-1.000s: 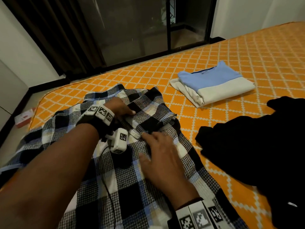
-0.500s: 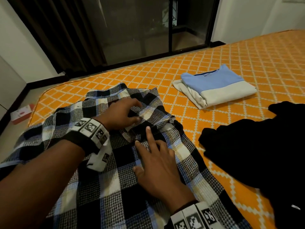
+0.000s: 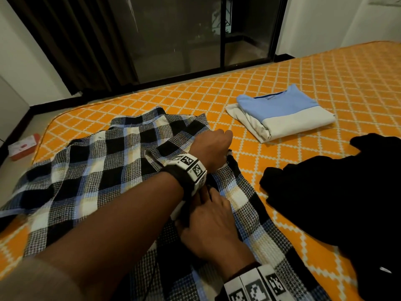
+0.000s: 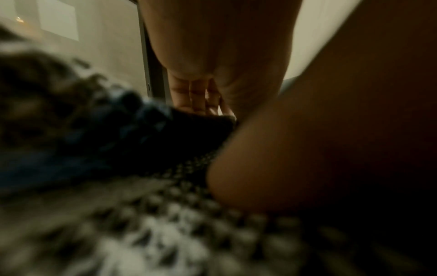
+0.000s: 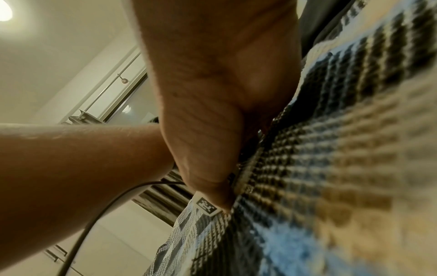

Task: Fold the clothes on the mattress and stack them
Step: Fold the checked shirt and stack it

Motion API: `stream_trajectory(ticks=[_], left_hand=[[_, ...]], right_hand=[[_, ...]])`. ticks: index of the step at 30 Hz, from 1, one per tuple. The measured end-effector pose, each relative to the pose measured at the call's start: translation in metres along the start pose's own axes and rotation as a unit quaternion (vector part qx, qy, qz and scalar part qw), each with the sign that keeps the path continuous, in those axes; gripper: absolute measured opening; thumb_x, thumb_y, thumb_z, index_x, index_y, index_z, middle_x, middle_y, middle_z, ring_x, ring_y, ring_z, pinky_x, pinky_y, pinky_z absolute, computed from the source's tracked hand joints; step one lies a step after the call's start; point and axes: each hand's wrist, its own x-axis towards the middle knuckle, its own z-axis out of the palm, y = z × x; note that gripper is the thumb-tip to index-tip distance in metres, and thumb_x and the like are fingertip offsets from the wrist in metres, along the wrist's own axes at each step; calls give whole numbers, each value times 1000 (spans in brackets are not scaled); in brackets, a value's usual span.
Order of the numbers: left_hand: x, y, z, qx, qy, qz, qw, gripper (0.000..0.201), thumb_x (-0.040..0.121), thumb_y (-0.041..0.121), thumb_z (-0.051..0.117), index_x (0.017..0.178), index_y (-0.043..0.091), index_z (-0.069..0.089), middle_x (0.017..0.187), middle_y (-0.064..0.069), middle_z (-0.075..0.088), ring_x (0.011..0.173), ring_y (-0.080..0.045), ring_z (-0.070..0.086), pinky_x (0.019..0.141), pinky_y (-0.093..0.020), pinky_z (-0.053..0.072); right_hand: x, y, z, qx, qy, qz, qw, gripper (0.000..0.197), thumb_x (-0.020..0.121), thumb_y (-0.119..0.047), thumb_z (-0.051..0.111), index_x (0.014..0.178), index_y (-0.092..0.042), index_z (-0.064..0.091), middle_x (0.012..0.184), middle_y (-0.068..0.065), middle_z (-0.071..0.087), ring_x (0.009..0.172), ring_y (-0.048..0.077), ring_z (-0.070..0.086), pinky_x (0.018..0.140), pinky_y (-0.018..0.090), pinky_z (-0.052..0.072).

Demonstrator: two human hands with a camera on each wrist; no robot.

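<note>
An orange mattress bears a checked shirt, a folded stack and a black garment.

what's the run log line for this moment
phase: folding | left hand: grips checked shirt edge | right hand: pinches shirt | folded stack: apart | black garment: unfolded

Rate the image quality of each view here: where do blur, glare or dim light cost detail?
Head view: sharp but dim, wide-angle bending, and the black garment is a featureless dark mass. Left wrist view: heavily motion-blurred and dark; the checked shirt smears, only the left hand reads. Right wrist view: bright ceiling lamp flares top left, and the weave is sharp beside the right hand, soft nearer the lens.
</note>
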Motion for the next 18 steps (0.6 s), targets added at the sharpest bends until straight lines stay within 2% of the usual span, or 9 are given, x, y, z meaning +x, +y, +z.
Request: stream_trajectory(ticks=[2, 5, 7, 9, 11, 12, 14, 16, 18], left_hand=[[8, 0, 2, -12, -3, 1, 1000, 23, 93, 19, 61, 111, 8, 51, 97, -14, 64, 83, -40, 63, 58, -39, 35], [11, -1, 8, -61, -52, 46, 996, 18, 97, 24, 59, 103, 8, 53, 97, -15, 63, 88, -38, 60, 65, -39, 37], [9, -7, 11, -124, -83, 68, 986, 19, 98, 27, 61, 101, 8, 64, 98, -12, 65, 91, -33, 59, 71, -40, 44], [5, -21, 12, -202, -79, 80, 973, 23, 100, 24, 60, 110, 10, 76, 100, -10, 70, 93, -29, 62, 80, -41, 50], [-1, -38, 8, -251, -54, 67, 964, 25, 98, 18, 67, 120, 13, 75, 111, -8, 71, 101, -26, 64, 88, -42, 53], [-5, -46, 8, -234, -39, 53, 970, 33, 94, 22, 73, 126, 15, 71, 119, -6, 68, 107, -26, 63, 91, -44, 53], [-17, -56, 13, -119, -55, 34, 991, 65, 91, 50, 72, 147, 25, 52, 145, -4, 52, 132, -26, 50, 103, -48, 45], [-27, -61, 24, -63, -131, 35, 989, 82, 96, 69, 47, 163, 36, 15, 171, -3, 15, 156, -25, 18, 118, -57, 25], [-29, -61, 35, -83, -211, 12, 974, 82, 94, 79, 26, 159, 48, -13, 171, 5, -19, 159, -25, -10, 122, -68, 4]], right_hand=[[0, 2, -2, 4, -2, 6, 1000, 87, 93, -57, 51, 163, -18, 16, 164, 5, 23, 146, 30, 24, 119, 44, 25], [-2, 8, -13, 1, -26, 42, 999, 93, 93, -60, 53, 165, -19, 12, 172, 5, 9, 157, 31, 7, 126, 47, 16], [-5, 12, -22, -7, -49, 91, 995, 93, 95, -60, 50, 166, -14, 10, 174, 7, -1, 160, 29, -4, 128, 52, 7], [-8, 15, -28, -5, -62, 123, 990, 93, 99, -62, 45, 166, -13, 4, 174, 6, -10, 160, 26, -10, 128, 56, 1], [-11, 15, -29, -10, -73, 137, 988, 95, 100, -65, 42, 166, -15, -3, 173, 6, -18, 160, 26, -16, 127, 58, -3], [-11, 16, -28, -13, -77, 142, 987, 96, 100, -67, 41, 166, -15, -7, 172, 7, -22, 159, 27, -20, 127, 59, -6], [-13, 17, -26, -24, -87, 159, 983, 100, 98, -73, 36, 165, -16, -14, 168, 11, -31, 156, 31, -28, 124, 61, -12], [-13, 20, -24, -34, -100, 181, 978, 105, 94, -81, 30, 163, -20, -21, 165, 11, -38, 152, 37, -35, 121, 64, -17], [-13, 23, -23, -40, -110, 195, 974, 110, 90, -87, 27, 162, -20, -24, 163, 8, -41, 150, 39, -38, 120, 65, -19]])
